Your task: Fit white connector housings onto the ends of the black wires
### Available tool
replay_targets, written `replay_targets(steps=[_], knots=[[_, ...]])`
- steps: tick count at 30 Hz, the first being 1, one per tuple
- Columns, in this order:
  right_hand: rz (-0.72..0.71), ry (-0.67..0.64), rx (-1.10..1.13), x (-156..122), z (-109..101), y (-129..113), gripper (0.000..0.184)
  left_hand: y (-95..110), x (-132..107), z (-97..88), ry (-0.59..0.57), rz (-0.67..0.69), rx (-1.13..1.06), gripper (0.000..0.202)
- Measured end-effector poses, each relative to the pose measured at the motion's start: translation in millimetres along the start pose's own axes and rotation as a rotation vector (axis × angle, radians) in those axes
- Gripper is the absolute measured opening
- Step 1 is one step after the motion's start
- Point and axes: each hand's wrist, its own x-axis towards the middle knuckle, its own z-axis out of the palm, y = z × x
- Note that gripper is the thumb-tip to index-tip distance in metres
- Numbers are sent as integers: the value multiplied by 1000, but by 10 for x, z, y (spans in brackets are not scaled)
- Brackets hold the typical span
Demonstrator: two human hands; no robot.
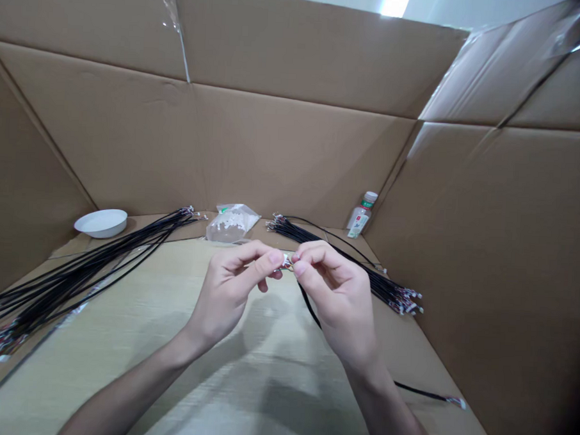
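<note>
Above the middle of the table, my two hands meet at the end of a black cable (309, 303). My left hand (234, 285) pinches a small white connector (286, 261) between thumb and forefinger. Thumb and forefinger of my right hand (337, 293) close on the thin coloured wires (291, 265) just behind the connector. From there the cable drops behind my right hand and comes out past the forearm, its other connector end (456, 402) lying at the right. Fingertips partly hide the connector and wires.
Bundles of black cables lie at the left (90, 266) and right (364, 269). Along the back stand a white bowl (101, 223), a clear plastic bag (233, 223) with small white pieces, and a bottle (362, 215). Cardboard walls (297, 154) enclose the table (167, 392).
</note>
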Motion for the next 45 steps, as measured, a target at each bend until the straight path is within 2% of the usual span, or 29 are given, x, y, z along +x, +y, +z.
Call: replay_targets(steps=[7,16,26,36,41,45], knots=[[-81,32,-114,-10,-3,-52,15,-19,11,21,-11,75,17,23],[-150,49,-258,-14,7,-71,18,-16,-23,48,-2,93,57,24],[-246,-15,-150,-14,-10,11,14,0,-37,31,11,108,-18,24],[-230,-66,-114,36,-43,51,13,37,-22,5,-27,62,1,25],[-109,-101,90,63,-37,40,11,30,-7,-36,-7,59,-28,26],[-46,-161,153,93,-105,40,12,-22,0,-31,-53,11,-112,26]])
